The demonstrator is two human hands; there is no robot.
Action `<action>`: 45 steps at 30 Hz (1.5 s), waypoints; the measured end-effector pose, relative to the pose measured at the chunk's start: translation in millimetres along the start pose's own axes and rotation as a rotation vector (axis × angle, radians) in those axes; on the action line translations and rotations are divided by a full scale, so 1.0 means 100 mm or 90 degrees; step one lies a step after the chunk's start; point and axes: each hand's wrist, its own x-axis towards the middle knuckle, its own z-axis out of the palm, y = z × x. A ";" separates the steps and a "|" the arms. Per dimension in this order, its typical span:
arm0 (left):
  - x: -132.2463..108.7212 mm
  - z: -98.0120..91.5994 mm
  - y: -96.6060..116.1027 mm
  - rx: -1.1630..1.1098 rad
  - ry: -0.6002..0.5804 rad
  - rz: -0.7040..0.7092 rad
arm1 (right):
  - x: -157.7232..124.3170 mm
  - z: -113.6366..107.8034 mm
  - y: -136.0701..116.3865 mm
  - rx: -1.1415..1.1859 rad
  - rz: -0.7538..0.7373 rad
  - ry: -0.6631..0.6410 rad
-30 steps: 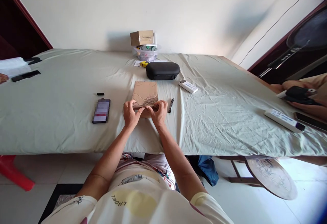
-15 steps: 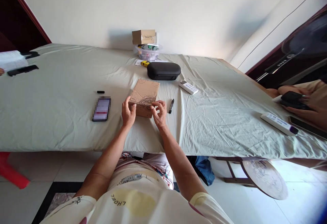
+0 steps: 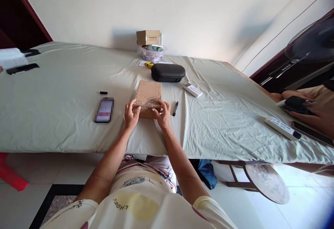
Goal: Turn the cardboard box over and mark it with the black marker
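Observation:
A flat brown cardboard box (image 3: 147,93) with dark scribbles on its top lies on the table covered by a pale green cloth (image 3: 65,93). My left hand (image 3: 131,115) grips its near left corner with curled fingers. My right hand (image 3: 163,113) holds the near right corner the same way. The box rests flat between both hands.
A phone (image 3: 104,109) and a small black cap (image 3: 103,92) lie to the left, a black pen (image 3: 175,108) to the right. Behind are a black case (image 3: 168,72), a white remote (image 3: 192,89), and a box on a tub (image 3: 148,37). Another person's hand (image 3: 305,109) is at the right edge.
The box was tilted and turned slightly half a second ago; it has been set back down flat and straight, with both hands still on its near edge.

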 end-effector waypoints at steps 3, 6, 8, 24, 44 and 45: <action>0.00 0.00 0.00 -0.022 -0.007 -0.008 | 0.00 0.02 0.00 0.002 0.021 0.004; 0.00 -0.01 0.01 -0.045 -0.011 -0.012 | 0.00 0.01 -0.03 0.011 0.030 0.012; 0.00 -0.02 0.03 -0.059 -0.009 -0.012 | 0.00 -0.01 -0.06 0.021 0.028 0.016; -0.06 0.17 -0.09 -0.132 -0.027 -0.039 | 0.02 0.08 0.11 0.137 0.051 0.056; -0.13 0.20 -0.32 -0.121 -0.066 -0.128 | 0.02 0.12 0.13 0.138 0.133 0.005; -0.12 0.20 -0.32 -0.114 -0.068 -0.129 | 0.03 0.13 0.13 0.140 0.139 0.014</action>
